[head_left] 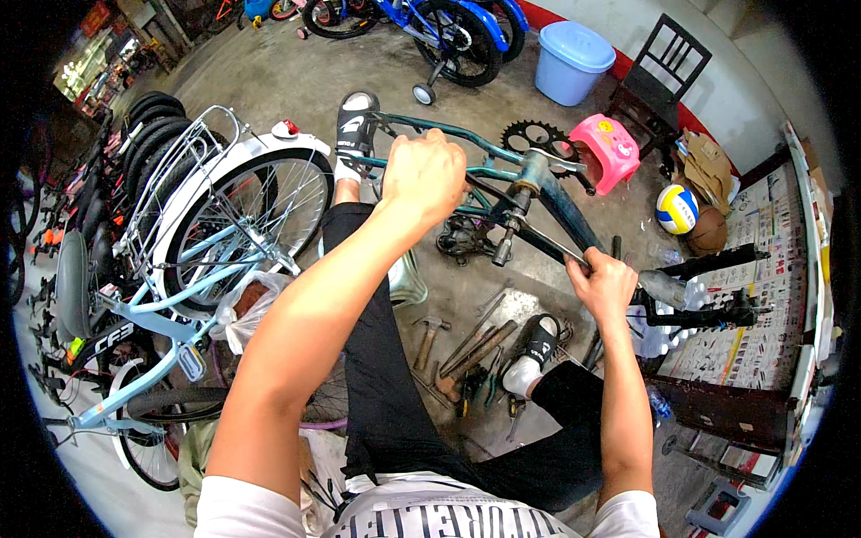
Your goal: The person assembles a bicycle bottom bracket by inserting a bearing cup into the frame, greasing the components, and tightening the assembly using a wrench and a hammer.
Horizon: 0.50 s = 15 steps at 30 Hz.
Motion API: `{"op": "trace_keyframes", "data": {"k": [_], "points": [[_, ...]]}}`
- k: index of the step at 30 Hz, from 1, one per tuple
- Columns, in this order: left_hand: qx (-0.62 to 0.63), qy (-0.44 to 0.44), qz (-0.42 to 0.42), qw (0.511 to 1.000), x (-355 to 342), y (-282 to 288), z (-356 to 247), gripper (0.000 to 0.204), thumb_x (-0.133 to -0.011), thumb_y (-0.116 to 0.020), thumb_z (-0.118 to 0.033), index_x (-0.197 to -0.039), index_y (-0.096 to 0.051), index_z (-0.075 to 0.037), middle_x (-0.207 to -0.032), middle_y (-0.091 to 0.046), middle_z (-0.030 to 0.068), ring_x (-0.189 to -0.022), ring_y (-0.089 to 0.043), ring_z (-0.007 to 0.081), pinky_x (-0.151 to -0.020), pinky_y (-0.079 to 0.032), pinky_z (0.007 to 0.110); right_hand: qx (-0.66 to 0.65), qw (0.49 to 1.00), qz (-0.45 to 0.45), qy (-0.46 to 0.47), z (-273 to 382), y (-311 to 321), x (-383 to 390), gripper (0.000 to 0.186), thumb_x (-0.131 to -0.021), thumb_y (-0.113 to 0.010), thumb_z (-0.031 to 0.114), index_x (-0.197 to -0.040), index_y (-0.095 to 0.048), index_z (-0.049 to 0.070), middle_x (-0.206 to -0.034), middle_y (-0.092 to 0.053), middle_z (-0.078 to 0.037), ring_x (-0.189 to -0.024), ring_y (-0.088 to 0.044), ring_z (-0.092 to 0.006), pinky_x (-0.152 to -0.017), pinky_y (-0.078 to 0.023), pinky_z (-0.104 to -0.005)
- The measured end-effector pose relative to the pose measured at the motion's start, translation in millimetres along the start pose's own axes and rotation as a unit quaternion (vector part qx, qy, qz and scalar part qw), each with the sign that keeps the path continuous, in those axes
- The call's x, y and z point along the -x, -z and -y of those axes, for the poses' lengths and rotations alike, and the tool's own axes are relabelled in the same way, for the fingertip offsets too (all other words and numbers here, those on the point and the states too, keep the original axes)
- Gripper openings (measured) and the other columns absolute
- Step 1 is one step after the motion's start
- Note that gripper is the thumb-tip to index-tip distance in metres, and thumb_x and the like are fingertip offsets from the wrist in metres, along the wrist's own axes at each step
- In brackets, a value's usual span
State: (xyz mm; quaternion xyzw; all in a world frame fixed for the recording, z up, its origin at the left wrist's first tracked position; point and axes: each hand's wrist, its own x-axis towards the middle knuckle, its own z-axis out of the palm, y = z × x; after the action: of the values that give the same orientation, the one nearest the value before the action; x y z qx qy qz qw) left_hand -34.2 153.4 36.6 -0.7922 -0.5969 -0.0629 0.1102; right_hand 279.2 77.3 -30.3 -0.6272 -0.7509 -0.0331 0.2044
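Observation:
A dark green bicycle frame (565, 211) stands in front of me, with a toothed chainring (538, 143) and a crank on its far side. A dark metal socket tool (512, 224) sits at the frame's bottom bracket, and a long metal bar (549, 244) crosses it. My right hand (603, 285) is closed round the bar's right end, close to a frame tube. My left hand (426, 175) makes a fist over the frame's rear tubes, where the bar's other end runs in under it. Its fingertips are partly hidden.
Between my feet lie a hammer (432, 336) and several hand tools (480, 350). A light blue bicycle (161, 309) and stacked tyres (161, 125) crowd the left. Farther off are a blue bin (574, 58), pink stool (605, 151), dark chair (664, 72) and ball (677, 209).

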Motion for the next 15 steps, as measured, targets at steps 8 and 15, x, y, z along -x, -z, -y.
{"op": "trace_keyframes", "data": {"k": [8,15], "points": [[0.063,0.014,0.058,0.996,-4,15,1,0.067,-0.08,-0.075,-0.064,-0.087,-0.074,0.003,-0.097,-0.068,0.0213,-0.081,-0.072,0.0379,-0.072,-0.057,0.048,-0.024,0.989,0.132,-0.056,0,7,-11,0.048,-0.086,-0.072,0.047,-0.067,-0.065,0.004,-0.062,-0.063,-0.017,-0.065,-0.066,-0.0409,-0.06,-0.05,-0.0498],[0.105,0.044,0.091,0.989,-2,5,5,0.07,-0.084,-0.07,-0.066,-0.087,-0.072,0.003,-0.1,-0.067,0.0228,-0.085,-0.071,0.0424,-0.074,-0.057,0.051,-0.135,0.923,0.35,-0.084,-11,31,-36,0.059,-0.093,-0.065,0.053,-0.077,-0.071,-0.004,-0.064,-0.061,-0.024,-0.065,-0.066,-0.0385,-0.066,-0.051,-0.0477]]}}
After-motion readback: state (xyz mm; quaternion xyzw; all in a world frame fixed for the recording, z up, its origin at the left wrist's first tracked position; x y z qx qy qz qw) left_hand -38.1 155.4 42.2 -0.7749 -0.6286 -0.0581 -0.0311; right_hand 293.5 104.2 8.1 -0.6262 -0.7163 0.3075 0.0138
